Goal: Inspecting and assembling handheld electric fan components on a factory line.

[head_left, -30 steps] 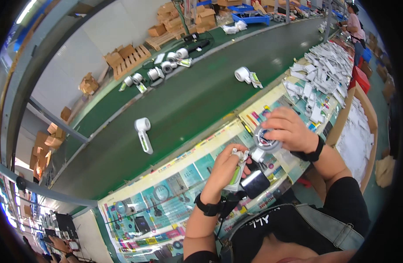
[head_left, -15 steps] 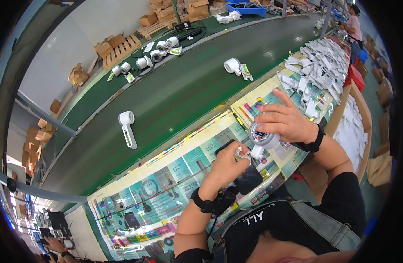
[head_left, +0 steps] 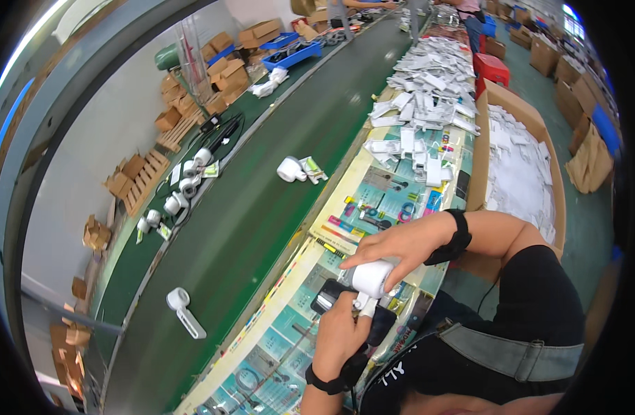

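Note:
My right hand point(head_left: 408, 243) curls its fingers and thumb around a white round device housing point(head_left: 372, 278), whose smooth curved side faces up. At the housing's short neck, my left hand point(head_left: 339, 333) is closed, with thumb and forefinger pinching a small white plastic part point(head_left: 361, 302). Whether that part is joined to the neck is hidden by the fingers. Directly beneath my hands lie a black flat device point(head_left: 325, 296) and a dark flat item point(head_left: 381, 326) on the sheet-covered bench point(head_left: 310, 277).
Many white plastic parts point(head_left: 428, 83) heap along the bench's far end. A carton point(head_left: 558, 200) of white pieces stands at right. On the green conveyor point(head_left: 227, 256) lie a white device with a handle point(head_left: 186, 312) and a round white one point(head_left: 290, 169). Another person point(head_left: 469, 10) is far off.
The view has swung right. The housing has been turned over, hiding its open face with inner parts. My left hand has brought the small white part to the neck.

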A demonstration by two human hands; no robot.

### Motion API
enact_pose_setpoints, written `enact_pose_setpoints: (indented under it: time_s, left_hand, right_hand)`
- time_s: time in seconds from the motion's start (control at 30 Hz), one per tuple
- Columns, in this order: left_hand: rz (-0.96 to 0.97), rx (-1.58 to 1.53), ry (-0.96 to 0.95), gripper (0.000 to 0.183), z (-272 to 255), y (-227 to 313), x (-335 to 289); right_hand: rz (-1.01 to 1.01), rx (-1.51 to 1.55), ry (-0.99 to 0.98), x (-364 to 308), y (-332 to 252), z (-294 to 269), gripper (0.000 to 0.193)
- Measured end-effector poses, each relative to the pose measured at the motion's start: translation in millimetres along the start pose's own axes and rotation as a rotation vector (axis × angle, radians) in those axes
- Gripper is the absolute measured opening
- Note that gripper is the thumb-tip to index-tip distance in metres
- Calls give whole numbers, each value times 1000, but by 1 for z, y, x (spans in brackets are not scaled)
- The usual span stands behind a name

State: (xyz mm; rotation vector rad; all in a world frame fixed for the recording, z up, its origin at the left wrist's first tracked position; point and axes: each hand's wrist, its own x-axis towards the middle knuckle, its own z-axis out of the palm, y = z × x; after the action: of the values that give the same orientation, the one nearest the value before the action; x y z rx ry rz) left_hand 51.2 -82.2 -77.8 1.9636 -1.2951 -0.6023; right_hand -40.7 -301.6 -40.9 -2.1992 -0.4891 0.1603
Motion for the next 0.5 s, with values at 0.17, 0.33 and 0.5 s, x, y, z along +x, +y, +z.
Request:
enact_pose_setpoints:
  time_s: [0.17,0.33,0.5]
  left_hand:
    - [-31,35,-32,25,5,0,1]
    - [45,-153,-105,24,19,-8,4]
    - [10,-237,-90,16,23,-16,6]
  right_hand:
    - [35,29,69,-13,5,13,77]
    - [-6,99,109,-23,21,21,73]
    - [-35,67,171,-22,15,22,72]
